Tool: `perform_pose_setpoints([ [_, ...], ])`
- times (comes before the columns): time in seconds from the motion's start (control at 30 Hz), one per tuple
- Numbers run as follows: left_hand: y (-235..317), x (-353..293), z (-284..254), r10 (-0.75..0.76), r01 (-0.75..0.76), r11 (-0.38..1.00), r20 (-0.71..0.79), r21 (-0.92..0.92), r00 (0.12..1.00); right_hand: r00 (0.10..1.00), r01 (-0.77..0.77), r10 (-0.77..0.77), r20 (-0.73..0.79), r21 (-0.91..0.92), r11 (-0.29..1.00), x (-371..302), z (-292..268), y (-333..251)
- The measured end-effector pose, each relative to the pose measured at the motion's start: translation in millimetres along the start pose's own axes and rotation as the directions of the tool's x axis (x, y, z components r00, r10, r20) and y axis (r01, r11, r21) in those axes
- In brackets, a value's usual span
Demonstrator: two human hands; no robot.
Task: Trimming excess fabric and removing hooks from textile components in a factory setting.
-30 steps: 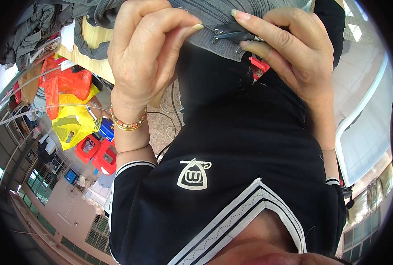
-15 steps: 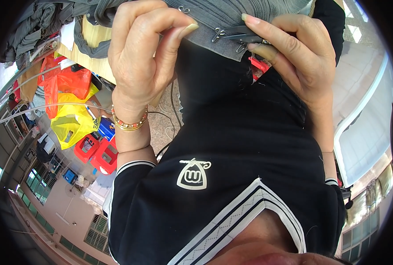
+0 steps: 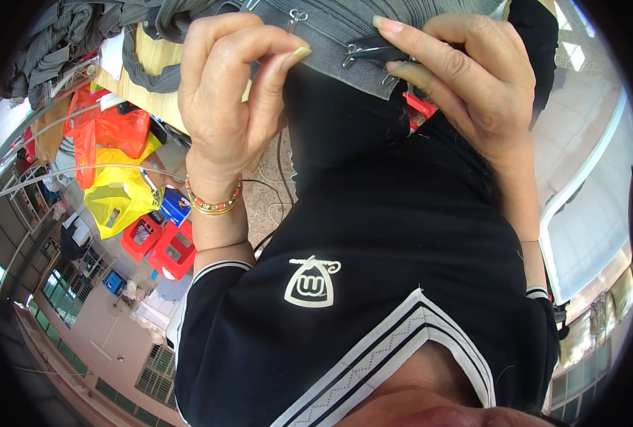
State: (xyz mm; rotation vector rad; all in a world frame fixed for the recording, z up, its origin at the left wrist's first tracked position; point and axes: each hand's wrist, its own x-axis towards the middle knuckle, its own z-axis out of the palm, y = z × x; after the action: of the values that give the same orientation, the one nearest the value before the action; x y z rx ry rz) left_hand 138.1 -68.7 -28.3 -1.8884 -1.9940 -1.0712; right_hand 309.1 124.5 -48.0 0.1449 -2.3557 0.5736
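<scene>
A grey ribbed knit garment (image 3: 331,60) lies across my lap at the top of the view, with several small silver metal hooks (image 3: 297,19) along its band. My right hand (image 3: 473,85) grips dark thread snips (image 3: 384,48) between thumb and fingers; their tips meet a metal hook (image 3: 348,55) on the knit. Part of the snips is hidden behind the fingers. To the left, my left hand (image 3: 224,99) is raised above the garment's edge, thumb and forefinger pinched together. Anything between those fingertips is too small to make out.
More grey knit garments (image 3: 60,43) are heaped at the far left beside a light wooden tabletop (image 3: 145,89). Below hang red and yellow plastic bags (image 3: 113,188), near red plastic stools (image 3: 170,250). A white-framed translucent panel (image 3: 580,185) stands at the right.
My right hand has shifted slightly left and up with the snips, whose blades look closer together. My left hand keeps its pinch and has barely moved.
</scene>
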Motion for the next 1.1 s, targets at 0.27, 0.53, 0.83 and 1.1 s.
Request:
perform_pose_setpoints([
  [0.27, 5, 0, 0, -0.01, 0.01, 1.0, 0.004, -0.005, 1.0, 0.997, 0.076, -0.078, -0.018, -0.083, 0.994, 0, 2, 2],
  [0.53, 22, 4, 8, -0.015, 0.015, 0.996, -0.004, -0.086, 1.0, 0.903, -0.414, 0.427, 0.038, 0.335, 0.846, 0, -20, -10],
  [0.83, 29, 10, 13, -0.029, 0.028, 1.0, 0.058, 0.013, 0.998, 0.927, -0.371, 0.358, 0.111, 0.154, 0.916, -17, -23, -8],
  [1.1, 30, 11, 10, -0.112, 0.103, 0.992, 0.118, 0.074, 0.987, 0.942, -0.327, 0.311, 0.124, 0.14, 0.935, -13, -21, -11],
])
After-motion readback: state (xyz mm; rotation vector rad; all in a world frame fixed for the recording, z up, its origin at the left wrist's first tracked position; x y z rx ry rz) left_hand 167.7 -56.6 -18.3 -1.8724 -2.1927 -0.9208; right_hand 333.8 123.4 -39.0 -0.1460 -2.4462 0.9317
